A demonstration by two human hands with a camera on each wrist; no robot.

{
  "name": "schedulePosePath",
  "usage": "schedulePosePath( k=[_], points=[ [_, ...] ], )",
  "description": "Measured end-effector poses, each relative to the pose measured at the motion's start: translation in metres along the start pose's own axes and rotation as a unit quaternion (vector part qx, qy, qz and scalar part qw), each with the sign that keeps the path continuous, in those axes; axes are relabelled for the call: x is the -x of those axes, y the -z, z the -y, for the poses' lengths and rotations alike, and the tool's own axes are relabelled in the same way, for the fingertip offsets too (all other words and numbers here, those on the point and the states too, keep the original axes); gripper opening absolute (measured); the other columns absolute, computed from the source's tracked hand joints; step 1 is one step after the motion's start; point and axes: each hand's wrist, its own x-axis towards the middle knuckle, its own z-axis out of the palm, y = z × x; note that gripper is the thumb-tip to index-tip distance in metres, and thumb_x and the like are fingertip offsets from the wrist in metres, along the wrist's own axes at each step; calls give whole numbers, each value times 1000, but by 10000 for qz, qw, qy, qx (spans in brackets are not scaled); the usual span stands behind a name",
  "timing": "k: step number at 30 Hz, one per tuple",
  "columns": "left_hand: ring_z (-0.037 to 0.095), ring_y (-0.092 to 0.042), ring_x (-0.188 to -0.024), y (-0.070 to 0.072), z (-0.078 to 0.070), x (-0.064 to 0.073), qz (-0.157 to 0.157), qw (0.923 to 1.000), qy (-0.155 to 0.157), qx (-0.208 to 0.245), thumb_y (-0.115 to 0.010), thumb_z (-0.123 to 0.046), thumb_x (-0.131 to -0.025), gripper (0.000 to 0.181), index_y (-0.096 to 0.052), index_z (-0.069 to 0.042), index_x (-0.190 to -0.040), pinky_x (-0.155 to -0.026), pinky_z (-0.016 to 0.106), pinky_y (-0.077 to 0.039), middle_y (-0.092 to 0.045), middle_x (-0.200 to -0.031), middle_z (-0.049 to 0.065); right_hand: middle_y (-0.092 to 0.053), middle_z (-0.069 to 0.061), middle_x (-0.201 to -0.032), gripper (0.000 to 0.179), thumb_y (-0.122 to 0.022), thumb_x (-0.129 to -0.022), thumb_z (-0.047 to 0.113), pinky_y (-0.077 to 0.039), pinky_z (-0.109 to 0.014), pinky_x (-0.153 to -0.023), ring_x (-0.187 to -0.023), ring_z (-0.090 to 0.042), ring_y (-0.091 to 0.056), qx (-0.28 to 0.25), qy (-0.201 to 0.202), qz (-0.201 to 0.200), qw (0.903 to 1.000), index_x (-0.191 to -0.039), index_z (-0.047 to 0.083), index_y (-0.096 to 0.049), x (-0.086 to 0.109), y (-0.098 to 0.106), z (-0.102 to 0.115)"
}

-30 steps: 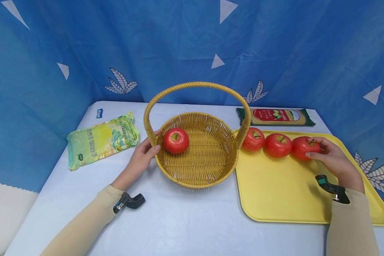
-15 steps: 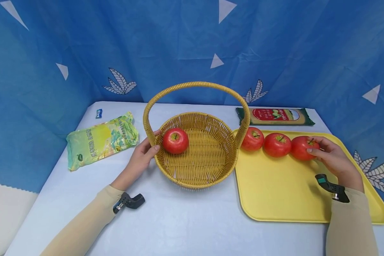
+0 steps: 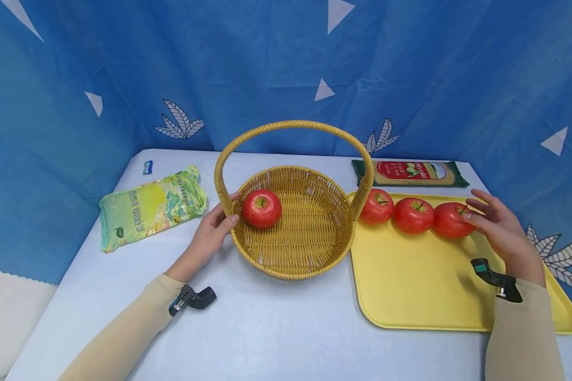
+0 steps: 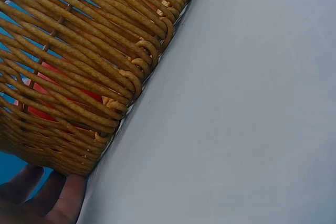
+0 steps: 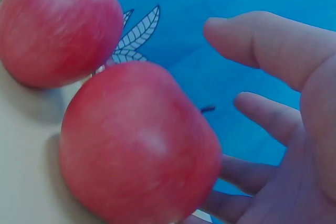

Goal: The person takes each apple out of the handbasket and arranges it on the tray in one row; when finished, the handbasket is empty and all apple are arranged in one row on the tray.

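Note:
A yellow wicker basket (image 3: pixel 297 233) with a tall hoop handle stands mid-table, one red apple (image 3: pixel 262 209) at its left inside. My left hand (image 3: pixel 212 233) grips the basket's left rim at the handle's foot, thumb over the edge; in the left wrist view its fingers (image 4: pixel 69 198) touch the woven side. On the yellow tray (image 3: pixel 419 280) three red apples form a row, the left one (image 3: pixel 377 207) partly behind the handle. Around the rightmost apple (image 3: pixel 453 220) my right hand (image 3: pixel 502 230) is spread; the right wrist view shows a gap between thumb and apple.
A green-yellow packet (image 3: pixel 152 209) lies left of the basket, with a small blue wrapped piece (image 3: pixel 148 167) behind it. Behind the tray is a long pack (image 3: pixel 410 173) with a red label. Blue patterned cloth (image 3: pixel 267 74) closes off the back and sides.
My right hand has let go of the rightmost apple; its fingers and thumb have opened and drawn back to the right. The left hand and basket have stayed put.

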Motion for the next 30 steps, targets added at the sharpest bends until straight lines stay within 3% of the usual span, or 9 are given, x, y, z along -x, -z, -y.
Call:
schedulePosePath(
  k=[3, 7, 11, 22, 30],
  points=[
    [38, -47, -142, 0, 0, 0, -9, 10000, -17, 14, -51, -16, -106, 54, -38, -14, -158, -95, 11, -48, -40, -162, 17, -34, 4, -162, 70, -61, -101, 14, -49, -2, -76, -110, 7, -42, 340, 18, -275, 9990, -160, 37, -29, 2, -3, 6],
    [38, -47, -142, 0, 0, 0, -5, 10000, -12, 35, -51, -15, -106, 54, -38, -14, -158, -94, 11, -48, -40, -162, 18, -33, 3, -166, 71, -61, -102, 17, -47, -1, -75, -106, 10, -44, 1006, 66, -519, 9936, -161, 35, -27, 4, -7, 14],
    [39, -48, -141, 0, -1, 0, -6, 10000, 15, 30, -51, -16, -106, 54, -38, -15, -159, -94, 12, -49, -41, -161, 19, -30, 4, -168, 72, -62, -102, 21, -46, 0, -76, -111, 7, -42, 1412, 15, -594, 9882, -162, 35, -25, 5, -11, 19],
    [38, -47, -142, 0, -1, 0, 16, 10000, 19, -41, -51, -17, -107, 53, -38, -15, -158, -94, 12, -49, -40, -162, 16, -29, 3, -169, 72, -62, -102, 23, -45, 1, -76, -125, 0, -40, 1588, -16, -659, 9851, -162, 34, -24, 9, -14, 25],
    [38, -48, -142, 0, -1, 0, -10, 10000, 53, -9, -51, -16, -106, 53, -38, -15, -158, -93, 11, -49, -41, -162, 16, -38, 7, -162, 71, -62, -101, 16, -43, 2, -77, -122, 4, -42, 1556, 313, -636, 9853, -161, 33, -29, 10, -15, 29]
  ],
)
